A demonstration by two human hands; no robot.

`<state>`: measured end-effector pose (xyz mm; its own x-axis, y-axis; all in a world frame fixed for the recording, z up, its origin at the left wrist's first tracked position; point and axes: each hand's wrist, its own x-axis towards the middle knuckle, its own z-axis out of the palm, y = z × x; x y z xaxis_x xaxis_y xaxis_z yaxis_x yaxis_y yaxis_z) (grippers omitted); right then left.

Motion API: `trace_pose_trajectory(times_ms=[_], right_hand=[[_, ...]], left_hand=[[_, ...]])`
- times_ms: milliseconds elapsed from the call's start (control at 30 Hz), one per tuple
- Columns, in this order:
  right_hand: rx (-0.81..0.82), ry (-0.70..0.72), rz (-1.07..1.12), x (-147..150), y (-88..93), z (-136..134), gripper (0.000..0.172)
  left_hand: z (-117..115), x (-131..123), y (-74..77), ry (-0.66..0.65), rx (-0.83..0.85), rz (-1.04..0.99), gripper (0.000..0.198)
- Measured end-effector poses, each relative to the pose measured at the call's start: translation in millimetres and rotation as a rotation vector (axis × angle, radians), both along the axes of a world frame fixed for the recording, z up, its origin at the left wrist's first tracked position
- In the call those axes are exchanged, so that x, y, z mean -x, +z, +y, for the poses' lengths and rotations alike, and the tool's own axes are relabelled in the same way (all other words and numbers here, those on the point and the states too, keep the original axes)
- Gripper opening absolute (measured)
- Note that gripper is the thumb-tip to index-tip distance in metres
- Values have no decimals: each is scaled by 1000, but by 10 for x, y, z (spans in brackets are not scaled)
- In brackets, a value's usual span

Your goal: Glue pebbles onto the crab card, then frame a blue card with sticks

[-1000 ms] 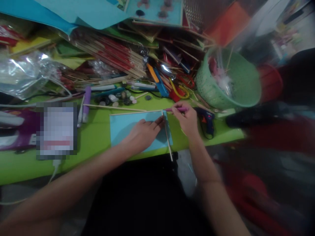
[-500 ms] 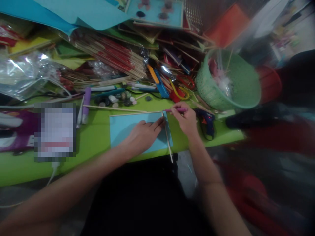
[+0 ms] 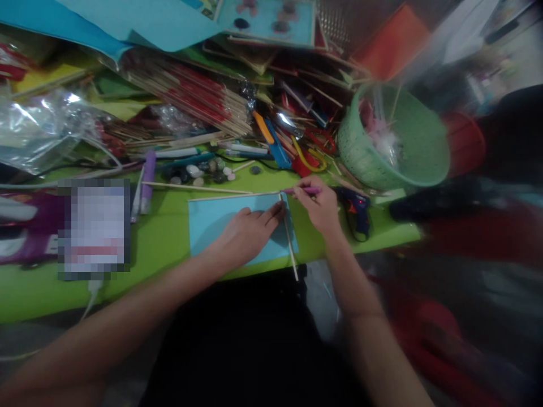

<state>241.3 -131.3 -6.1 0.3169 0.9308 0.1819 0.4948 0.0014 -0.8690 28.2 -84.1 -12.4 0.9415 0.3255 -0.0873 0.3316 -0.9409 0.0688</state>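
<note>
A light blue paper sheet (image 3: pixel 212 223) lies on the lime green table (image 3: pixel 161 243). My left hand (image 3: pixel 248 233) rests flat on the sheet, its fingers stretched toward the top right corner and pressing a thin wooden stick (image 3: pixel 289 249) that runs down the sheet's right edge. A second stick (image 3: pixel 231 196) lies along the top edge. My right hand (image 3: pixel 320 208) is closed round a pink pen (image 3: pixel 302 190), whose tip is at the corner where the two sticks meet.
A blue glue gun (image 3: pixel 356 210) lies right of my right hand. Behind it stands a green basket (image 3: pixel 394 147). Bundles of sticks (image 3: pixel 190 96), scissors (image 3: pixel 271 138), small stones (image 3: pixel 199 169), a purple marker (image 3: pixel 147 178) and plastic bags (image 3: pixel 42 127) crowd the back.
</note>
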Motion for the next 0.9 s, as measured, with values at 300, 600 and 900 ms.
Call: trace_pose_trajectory(times_ms=[300, 600, 900], right_hand=[[-3, 2, -15, 5, 33, -6, 10], [-3, 2, -43, 11, 71, -24, 10], [1, -5, -60, 9, 76, -45, 11]], left_hand=[[-1, 4, -4, 1, -4, -4, 59], [5, 2, -4, -9, -10, -6, 59], [4, 6, 5, -22, -34, -22, 58]])
